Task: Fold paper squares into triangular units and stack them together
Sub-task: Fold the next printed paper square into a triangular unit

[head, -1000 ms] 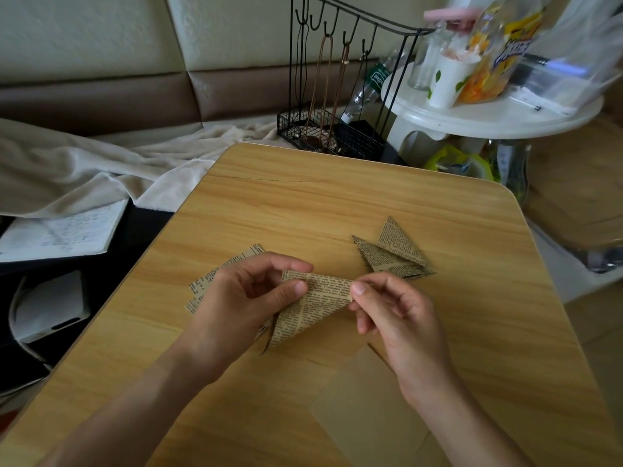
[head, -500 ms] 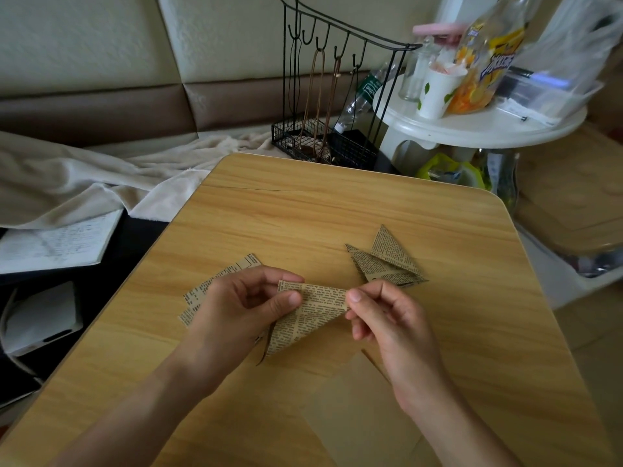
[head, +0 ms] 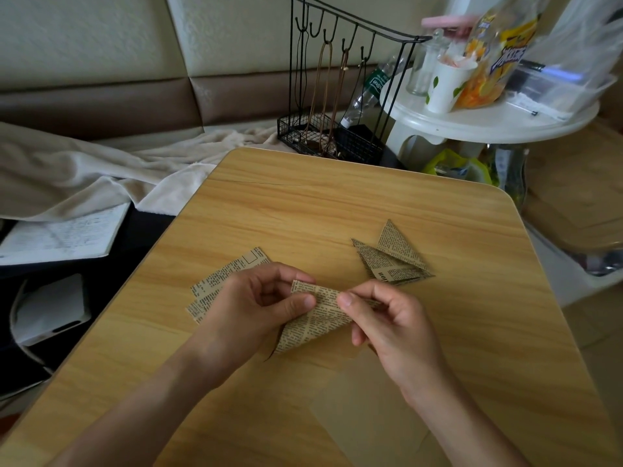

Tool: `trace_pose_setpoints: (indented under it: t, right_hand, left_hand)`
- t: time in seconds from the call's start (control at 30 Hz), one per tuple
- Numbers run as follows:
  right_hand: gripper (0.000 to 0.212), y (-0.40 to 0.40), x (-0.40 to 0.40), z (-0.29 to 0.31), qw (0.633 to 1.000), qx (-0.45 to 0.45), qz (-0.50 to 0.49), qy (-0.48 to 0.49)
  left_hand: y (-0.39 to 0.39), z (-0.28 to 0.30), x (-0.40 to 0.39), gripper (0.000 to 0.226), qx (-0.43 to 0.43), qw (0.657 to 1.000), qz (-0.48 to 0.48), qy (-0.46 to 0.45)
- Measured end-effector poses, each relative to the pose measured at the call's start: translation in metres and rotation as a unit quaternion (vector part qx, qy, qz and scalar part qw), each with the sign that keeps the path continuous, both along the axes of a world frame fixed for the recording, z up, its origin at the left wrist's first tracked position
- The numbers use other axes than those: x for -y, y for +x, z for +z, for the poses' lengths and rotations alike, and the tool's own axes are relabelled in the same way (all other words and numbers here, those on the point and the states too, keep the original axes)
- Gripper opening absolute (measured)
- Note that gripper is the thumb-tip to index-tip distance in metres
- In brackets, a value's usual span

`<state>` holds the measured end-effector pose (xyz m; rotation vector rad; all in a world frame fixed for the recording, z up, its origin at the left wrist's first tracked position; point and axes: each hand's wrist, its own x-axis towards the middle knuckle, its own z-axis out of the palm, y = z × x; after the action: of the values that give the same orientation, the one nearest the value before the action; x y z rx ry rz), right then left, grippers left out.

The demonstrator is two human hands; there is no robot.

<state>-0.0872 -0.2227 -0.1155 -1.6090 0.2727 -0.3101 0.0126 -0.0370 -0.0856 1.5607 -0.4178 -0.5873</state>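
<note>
Units (head: 392,261) already folded lie stacked toward the table's (head: 337,203) right edge, while your left hand (head: 249,308) and right hand (head: 391,325) pinch a half-folded sheet (head: 317,318), unfolded squares (head: 215,284) waiting.

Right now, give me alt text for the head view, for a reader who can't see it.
Two hands, the left hand and right hand, pinch a newsprint paper triangle above a wooden table. Finished folded triangles lie to the right, flat paper squares to the left.
</note>
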Motion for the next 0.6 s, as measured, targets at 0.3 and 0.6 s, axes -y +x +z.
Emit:
trace_pose_setpoints:
  t: [0.3, 0.6]
  right_hand:
    - [0.018, 0.0008, -0.0006, -0.0049, 0.998, 0.014, 0.011, -0.059]
    - [0.02, 0.0001, -0.0011, -0.0071, 0.997, 0.014, 0.004, -0.072]
  left_hand:
    - [0.001, 0.0018, -0.0007, 0.022, 0.003, 0.998, -0.04, 0.057]
    - [0.0002, 0.0002, 0.0013, 0.023, -0.008, 0.998, -0.047, 0.039]
